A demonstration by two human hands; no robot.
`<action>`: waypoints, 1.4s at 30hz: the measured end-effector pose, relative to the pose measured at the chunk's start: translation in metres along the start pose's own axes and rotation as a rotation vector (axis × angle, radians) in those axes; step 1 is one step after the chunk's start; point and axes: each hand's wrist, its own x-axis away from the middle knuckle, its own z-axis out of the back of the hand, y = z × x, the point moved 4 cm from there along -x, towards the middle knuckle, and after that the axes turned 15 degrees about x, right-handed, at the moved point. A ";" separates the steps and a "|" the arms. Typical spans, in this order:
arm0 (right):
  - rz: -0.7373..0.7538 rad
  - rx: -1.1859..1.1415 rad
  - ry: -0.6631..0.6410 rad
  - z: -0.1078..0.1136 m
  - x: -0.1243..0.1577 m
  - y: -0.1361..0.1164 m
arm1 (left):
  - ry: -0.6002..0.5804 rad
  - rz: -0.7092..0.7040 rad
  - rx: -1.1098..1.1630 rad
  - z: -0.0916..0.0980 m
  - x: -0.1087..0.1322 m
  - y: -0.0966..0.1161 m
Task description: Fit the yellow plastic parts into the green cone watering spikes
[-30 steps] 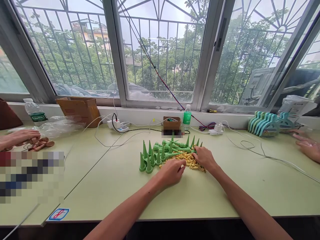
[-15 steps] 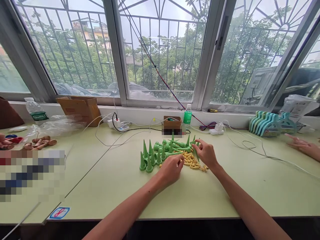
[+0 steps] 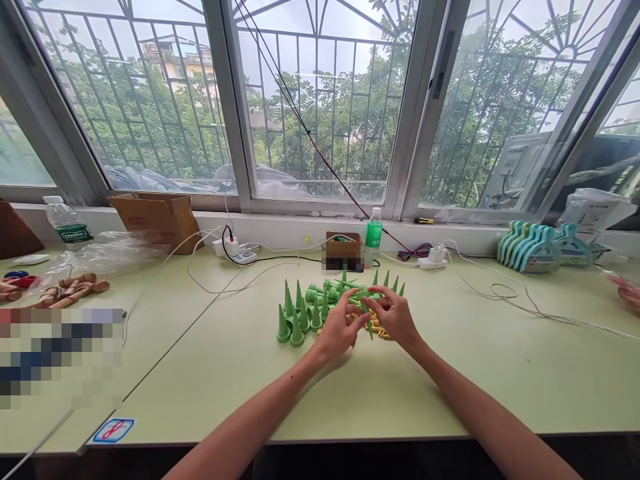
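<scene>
Both of my hands meet over the middle of the table at one green spike piece [image 3: 369, 323], whose tip points down. My left hand [image 3: 341, 325] is closed at its wide end. My right hand [image 3: 393, 316] pinches the same piece from the right. Several green cones [image 3: 297, 331] stand upright just left of my left hand. Behind my hands lie more green pieces [image 3: 315, 292], and a few spikes [image 3: 394, 285] point upward. Small yellow pieces [image 3: 380, 331] are heaped beneath my hands, partly covered by them.
At the back are a small brown box [image 3: 343, 247], a green-labelled bottle [image 3: 374, 231] and a white power strip [image 3: 433, 262]. Blue-green hangers [image 3: 533, 250] stand at the right. A larger cardboard box [image 3: 159, 221] and wooden pieces [image 3: 80, 289] are at the left. A person's hand [image 3: 627, 293] shows at the right edge.
My right hand has moved left with the green spike piece to meet my left hand, which now holds it too. The other person's hand has drawn back toward the right edge.
</scene>
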 end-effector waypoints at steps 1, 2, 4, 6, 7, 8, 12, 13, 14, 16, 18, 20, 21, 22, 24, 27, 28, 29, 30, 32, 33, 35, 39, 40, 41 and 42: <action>0.003 0.003 -0.009 -0.002 0.001 0.001 | -0.005 0.005 0.025 0.000 0.000 -0.001; 0.011 0.015 -0.019 -0.004 0.001 0.002 | -0.009 0.008 0.039 0.000 0.000 -0.001; 0.034 0.044 -0.049 -0.006 0.003 0.004 | -0.002 -0.001 0.031 0.000 0.000 0.000; 0.046 0.065 -0.066 -0.006 0.004 0.005 | 0.018 -0.031 -0.013 0.000 0.000 0.002; 0.046 0.072 -0.066 -0.005 0.004 0.005 | 0.033 -0.051 -0.041 0.001 0.000 0.003; 0.045 0.076 -0.060 -0.004 0.005 0.005 | 0.050 -0.071 -0.070 0.001 0.000 0.005; 0.044 0.079 -0.058 -0.001 0.005 0.005 | 0.126 -0.114 -0.177 0.004 0.001 0.009; 0.047 0.078 -0.062 -0.001 0.006 0.004 | 0.144 -0.119 -0.201 0.005 0.001 0.010; 0.051 0.078 -0.066 -0.001 0.006 0.004 | 0.157 -0.125 -0.223 0.006 0.001 0.011; 0.058 0.079 -0.075 -0.001 0.006 0.003 | 0.168 -0.142 -0.268 0.006 0.001 0.011; 0.060 0.083 -0.083 -0.001 0.007 0.002 | 0.166 -0.160 -0.304 0.006 0.001 0.012; 0.058 0.086 -0.086 -0.001 0.007 0.001 | 0.164 -0.170 -0.329 0.006 0.001 0.011; 0.058 0.088 -0.087 -0.001 0.008 0.000 | 0.164 -0.173 -0.339 0.006 0.001 0.011; 0.060 0.090 -0.088 -0.001 0.008 0.000 | 0.163 -0.176 -0.348 0.006 0.001 0.011; 0.073 0.097 -0.085 -0.001 0.008 -0.002 | 0.159 -0.183 -0.364 0.006 0.001 0.011; 0.101 0.111 -0.080 0.000 0.008 -0.005 | 0.143 -0.192 -0.392 0.005 0.002 0.010; 0.108 0.113 -0.083 0.000 0.008 -0.005 | 0.138 -0.198 -0.405 0.005 0.002 0.010; 0.111 0.112 -0.090 0.000 0.009 -0.005 | 0.133 -0.206 -0.420 0.004 0.002 0.010; 0.114 0.111 -0.100 -0.001 0.009 -0.005 | 0.129 -0.215 -0.436 0.004 0.002 0.010; 0.120 0.115 -0.125 -0.003 0.010 -0.003 | 0.119 -0.231 -0.467 0.003 0.003 0.009; 0.124 0.123 -0.134 -0.003 0.010 -0.003 | 0.110 -0.235 -0.481 0.002 0.003 0.009; 0.136 0.149 -0.143 -0.005 0.010 -0.003 | 0.090 -0.234 -0.505 0.002 0.003 0.008; 0.159 0.180 -0.127 -0.004 0.010 -0.005 | 0.060 -0.210 -0.533 0.002 0.003 0.008; 0.164 0.179 -0.127 -0.004 0.009 -0.006 | 0.050 -0.203 -0.537 0.001 0.004 0.008; 0.167 0.175 -0.131 -0.004 0.009 -0.006 | 0.040 -0.197 -0.539 0.001 0.004 0.008; 0.168 0.170 -0.135 -0.004 0.009 -0.007 | 0.033 -0.191 -0.542 0.001 0.005 0.009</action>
